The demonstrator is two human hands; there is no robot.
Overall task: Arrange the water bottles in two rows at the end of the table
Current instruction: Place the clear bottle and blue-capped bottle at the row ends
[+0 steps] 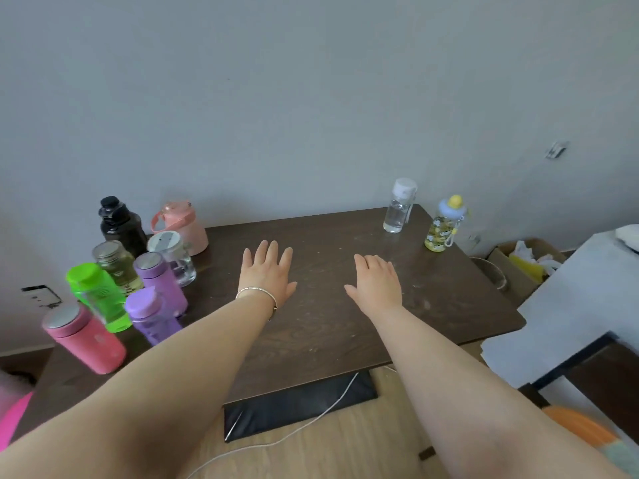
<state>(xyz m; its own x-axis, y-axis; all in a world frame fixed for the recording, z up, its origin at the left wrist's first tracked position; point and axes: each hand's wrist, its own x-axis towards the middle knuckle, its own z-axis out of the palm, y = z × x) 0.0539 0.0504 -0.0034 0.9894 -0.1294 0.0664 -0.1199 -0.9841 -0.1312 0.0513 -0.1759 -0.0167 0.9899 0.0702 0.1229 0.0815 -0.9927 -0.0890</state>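
Now both hands lie flat and empty, palms down, over the middle of the dark wooden table [321, 323]. The left hand [266, 274] has its fingers [264, 252] stretched straight and slightly spread, gripping nothing; a thin bracelet [257, 292] circles its wrist. The right hand [375, 281], a little to the right of centre, is likewise open, fingers extended and close together, thumb pointing toward the other hand. Whether the palms press on the wood or float just above it cannot be told.

Outward from the hands, the bottles stand in two groups. At the left of the frame eight crowd together: a black bottle [121, 223] and a peach-pink jug [181, 226] at the back by the wall, then a clear bottle with a grey lid [173, 257], a pale olive bottle with a metal cap [116, 266], a purple flask [160, 280], a bright green bottle [98, 297], a translucent purple bottle [150, 316], and nearest the lower left a pink flask [86, 337] with a metal lid. At the upper right of the tabletop, well apart from that cluster, a clear bottle with a white cap [399, 207] stands upright near a yellow patterned bottle with a blue lid [444, 226] at the table's right edge.
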